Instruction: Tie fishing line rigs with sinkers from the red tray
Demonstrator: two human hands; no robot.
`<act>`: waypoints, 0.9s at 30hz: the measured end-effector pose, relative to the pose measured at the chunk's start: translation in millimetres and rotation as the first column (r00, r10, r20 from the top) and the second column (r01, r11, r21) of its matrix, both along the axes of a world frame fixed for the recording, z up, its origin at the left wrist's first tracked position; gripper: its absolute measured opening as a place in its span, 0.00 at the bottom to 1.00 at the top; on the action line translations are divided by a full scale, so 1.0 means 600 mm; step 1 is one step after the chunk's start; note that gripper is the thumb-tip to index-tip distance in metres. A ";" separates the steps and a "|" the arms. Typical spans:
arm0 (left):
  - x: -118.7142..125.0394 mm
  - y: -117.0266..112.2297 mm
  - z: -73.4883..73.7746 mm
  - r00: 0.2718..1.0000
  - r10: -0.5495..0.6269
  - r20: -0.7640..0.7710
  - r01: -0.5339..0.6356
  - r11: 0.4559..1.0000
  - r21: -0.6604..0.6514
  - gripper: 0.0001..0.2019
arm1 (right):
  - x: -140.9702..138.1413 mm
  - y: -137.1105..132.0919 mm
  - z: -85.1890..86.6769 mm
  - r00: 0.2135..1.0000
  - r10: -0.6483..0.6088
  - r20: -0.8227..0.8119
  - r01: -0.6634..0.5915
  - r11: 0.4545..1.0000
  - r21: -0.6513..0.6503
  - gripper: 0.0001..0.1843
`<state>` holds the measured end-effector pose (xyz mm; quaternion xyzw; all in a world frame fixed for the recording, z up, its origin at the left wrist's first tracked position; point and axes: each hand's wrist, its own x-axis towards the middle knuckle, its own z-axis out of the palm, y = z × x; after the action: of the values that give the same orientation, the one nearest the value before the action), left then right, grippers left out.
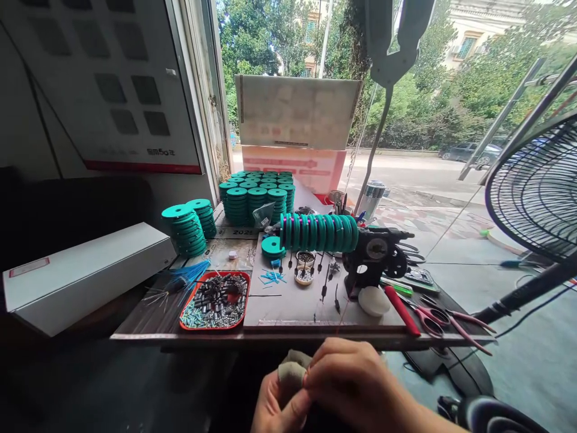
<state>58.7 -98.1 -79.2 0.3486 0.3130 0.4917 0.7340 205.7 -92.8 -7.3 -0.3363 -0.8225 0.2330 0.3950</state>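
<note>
My left hand (282, 404) and my right hand (349, 376) meet below the table's front edge, fingertips pinched together. Greyish cloth covers (292, 374) sit on fingers of the left hand. Whatever lies between the fingertips is too small to make out. A faint reddish line (345, 310) runs upward just above the right hand. Beyond the hands, a row of green foam spools (320, 233) sits on a black hand-cranked device (376, 255). Several small dark weights (324, 291) hang or lie below the spools, near two small cups of beads (304, 276).
A red-rimmed tray (247, 288) holds small metal parts and tubes. Blue strands (192, 273) lie beside it. Stacked green spools (256, 201) stand behind. On the right are a white round lid (374, 300), a red-handled tool (402, 310), scissors (435, 319), pliers (471, 331) and a fan (536, 186).
</note>
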 end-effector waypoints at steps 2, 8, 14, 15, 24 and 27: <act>0.002 -0.001 0.000 1.000 -0.004 0.030 0.005 1.000 -0.011 0.18 | -0.009 -0.005 -0.017 0.987 -0.053 -0.151 0.025 0.983 -0.184 0.15; -0.001 0.000 -0.003 0.999 0.031 0.008 -0.031 0.999 -0.040 0.15 | -0.010 -0.010 -0.030 0.976 -0.170 -0.134 0.170 0.985 -0.016 0.13; -0.005 0.000 -0.005 0.999 0.034 0.006 -0.034 0.997 -0.069 0.14 | 0.012 -0.007 -0.024 0.966 -0.205 0.155 0.115 0.884 0.453 0.19; -0.005 0.000 -0.004 0.999 0.034 0.009 -0.033 0.997 -0.067 0.13 | 0.014 -0.006 -0.025 0.962 -0.205 0.181 0.103 0.884 0.456 0.20; -0.003 -0.001 -0.001 0.998 0.035 0.053 -0.030 0.995 -0.091 0.13 | 0.004 -0.010 -0.021 0.892 -0.396 0.216 0.126 0.677 0.725 0.22; -0.002 -0.002 0.001 0.997 0.039 0.074 -0.032 0.995 -0.099 0.12 | 0.001 -0.011 -0.015 0.893 -0.402 0.202 0.132 0.664 0.736 0.23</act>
<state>57.7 -99.1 -78.6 0.2879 0.3148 0.5017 0.7525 206.2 -99.3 -16.2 -0.3139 -0.8445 -0.2239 0.3717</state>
